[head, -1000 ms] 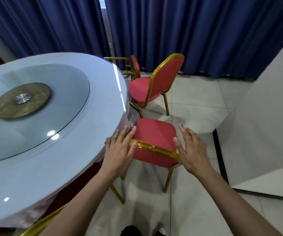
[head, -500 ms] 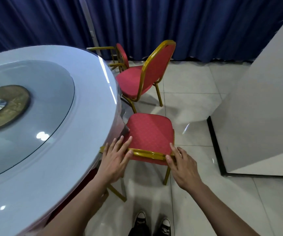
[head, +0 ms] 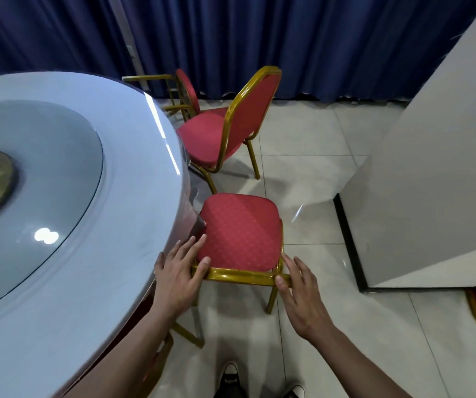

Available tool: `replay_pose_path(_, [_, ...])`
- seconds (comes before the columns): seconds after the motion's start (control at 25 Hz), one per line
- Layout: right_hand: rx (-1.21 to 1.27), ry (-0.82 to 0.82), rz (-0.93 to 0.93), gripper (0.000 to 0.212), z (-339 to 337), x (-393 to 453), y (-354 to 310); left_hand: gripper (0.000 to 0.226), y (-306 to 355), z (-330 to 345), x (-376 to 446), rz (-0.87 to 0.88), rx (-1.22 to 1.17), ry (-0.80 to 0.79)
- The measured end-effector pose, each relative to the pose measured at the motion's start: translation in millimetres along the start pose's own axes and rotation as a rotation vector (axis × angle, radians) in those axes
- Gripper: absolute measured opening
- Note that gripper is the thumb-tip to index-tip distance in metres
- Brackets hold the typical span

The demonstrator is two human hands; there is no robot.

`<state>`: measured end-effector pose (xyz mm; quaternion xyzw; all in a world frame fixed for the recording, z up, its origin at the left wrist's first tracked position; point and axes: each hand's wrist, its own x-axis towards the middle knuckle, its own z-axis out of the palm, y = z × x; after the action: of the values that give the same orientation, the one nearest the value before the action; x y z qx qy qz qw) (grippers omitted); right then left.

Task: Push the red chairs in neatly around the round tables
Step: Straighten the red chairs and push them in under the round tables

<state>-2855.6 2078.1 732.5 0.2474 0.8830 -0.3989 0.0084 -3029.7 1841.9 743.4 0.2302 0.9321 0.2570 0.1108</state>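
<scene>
Both hands (head: pixel 177 278) (head: pixel 302 294) now touch chair (head: pixel 241 231) rail; table (head: pixel 133 168) edge adjoining.

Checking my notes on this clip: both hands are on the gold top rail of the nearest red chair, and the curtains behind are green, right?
Not quite. The head view shows the curtains are dark blue, not green. The rest holds: the left hand and right hand are both on the gold top rail of the nearest red chair.
</scene>
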Motion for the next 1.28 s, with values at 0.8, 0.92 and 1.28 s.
replay_pose_path(0.8, [-0.053,-0.258,-0.234,0.065,-130.9,0.3,135.7,0.069,162.2,104.5,-101.4,-0.326,-0.012,0.113])
replay_pose_path(0.92, [-0.071,-0.323,-0.289,0.064,-145.9,2.5,149.7,0.070,182.6,120.0,-123.3,-0.402,-0.019,0.150])
replay_pose_path(1.28, [-0.090,-0.381,-0.413,0.065,-160.1,31.3,159.0,0.072,214.8,144.9,-127.1,-0.547,-0.039,0.272])
